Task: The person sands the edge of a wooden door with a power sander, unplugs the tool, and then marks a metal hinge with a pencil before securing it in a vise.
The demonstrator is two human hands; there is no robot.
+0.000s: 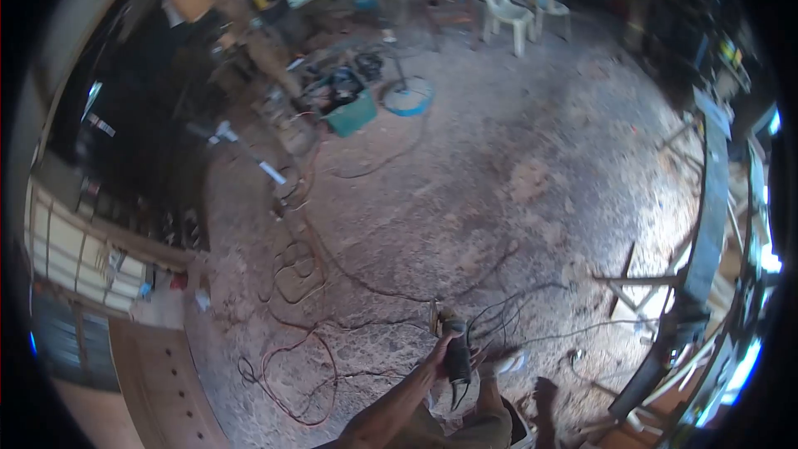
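Note:
My left hand (445, 351) is wrapped round the dark body of a cylindrical power tool (458, 357), held low in front of my legs. The tool's head end points away from me, and a dark cord hangs by its near end. My right hand (546, 395) is apart from the tool, to the right of my knee; it is dark and blurred, so its fingers are hard to make out. A foot in a light-coloured shoe (505, 362) rests on the ground just beyond the tool.
Cords (307, 349) lie looped over the rough floor at left and centre. A green bin (352, 113), a round blue base (408, 96) and white plastic chairs (507, 12) stand farther off. A long bench (711, 208) runs along the right; a wooden panel (166, 378) lies at lower left.

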